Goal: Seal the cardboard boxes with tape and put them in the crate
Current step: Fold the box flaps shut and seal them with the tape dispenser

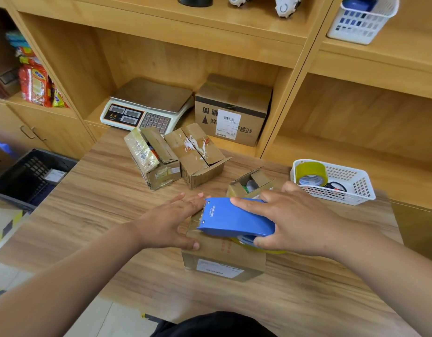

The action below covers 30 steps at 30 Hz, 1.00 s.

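Our bare left arm (pixel 64 283) comes in from 8 o'clock and our bare right arm (pixel 392 271) from 4 o'clock. Our left hand (pixel 171 222) lies flat, palm down, on the cardboard box (pixel 224 263). Its fingers are straight and point to 2 o'clock. Our right hand (pixel 290 222) curls round the blue tape dispenser (pixel 234 220), with fingers over the top and the thumb on the near side. Our hands do not touch.

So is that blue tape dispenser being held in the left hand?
No, the right hand grips the blue tape dispenser, while the left hand presses flat on the cardboard box.
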Tool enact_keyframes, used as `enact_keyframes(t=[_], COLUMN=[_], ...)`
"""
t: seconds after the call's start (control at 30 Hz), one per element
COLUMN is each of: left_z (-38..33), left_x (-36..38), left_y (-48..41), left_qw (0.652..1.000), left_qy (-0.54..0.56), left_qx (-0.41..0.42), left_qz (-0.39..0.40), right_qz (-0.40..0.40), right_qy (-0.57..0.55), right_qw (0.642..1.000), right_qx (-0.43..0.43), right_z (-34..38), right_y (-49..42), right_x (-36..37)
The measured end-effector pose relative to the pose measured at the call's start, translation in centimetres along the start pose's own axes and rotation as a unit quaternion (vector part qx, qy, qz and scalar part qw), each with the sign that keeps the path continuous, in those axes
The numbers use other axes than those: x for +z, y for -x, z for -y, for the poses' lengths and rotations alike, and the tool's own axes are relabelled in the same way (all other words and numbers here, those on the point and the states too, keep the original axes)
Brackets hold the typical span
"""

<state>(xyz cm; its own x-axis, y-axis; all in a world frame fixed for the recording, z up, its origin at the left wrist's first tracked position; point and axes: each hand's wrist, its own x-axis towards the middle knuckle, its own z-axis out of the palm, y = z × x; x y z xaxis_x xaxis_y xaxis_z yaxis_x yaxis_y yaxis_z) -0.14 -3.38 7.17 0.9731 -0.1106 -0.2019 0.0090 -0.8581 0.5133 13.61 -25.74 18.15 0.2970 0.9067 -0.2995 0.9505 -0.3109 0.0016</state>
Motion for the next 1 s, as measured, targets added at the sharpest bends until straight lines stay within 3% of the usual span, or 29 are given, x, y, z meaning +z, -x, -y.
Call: enact_keyframes(t=[0.3, 1.0], left_z=[0.7, 0.1], left_x=[0.2, 0.2], left_y=[-0.2, -0.4], left_qw=[1.000, 0.999], left_qy=[-0.012, -0.034], left_qx=[0.015, -0.003], left_qz=[0.008, 0.012], right_qz=[0.037, 0.017], right_qy=[-0.079, -0.076], right_qw=[0.995, 0.993], right_qx=[0.057, 0.093], right_z=[-5.0, -11.4], right_y=[4.9, 12.2], right_x=[1.1, 6.1])
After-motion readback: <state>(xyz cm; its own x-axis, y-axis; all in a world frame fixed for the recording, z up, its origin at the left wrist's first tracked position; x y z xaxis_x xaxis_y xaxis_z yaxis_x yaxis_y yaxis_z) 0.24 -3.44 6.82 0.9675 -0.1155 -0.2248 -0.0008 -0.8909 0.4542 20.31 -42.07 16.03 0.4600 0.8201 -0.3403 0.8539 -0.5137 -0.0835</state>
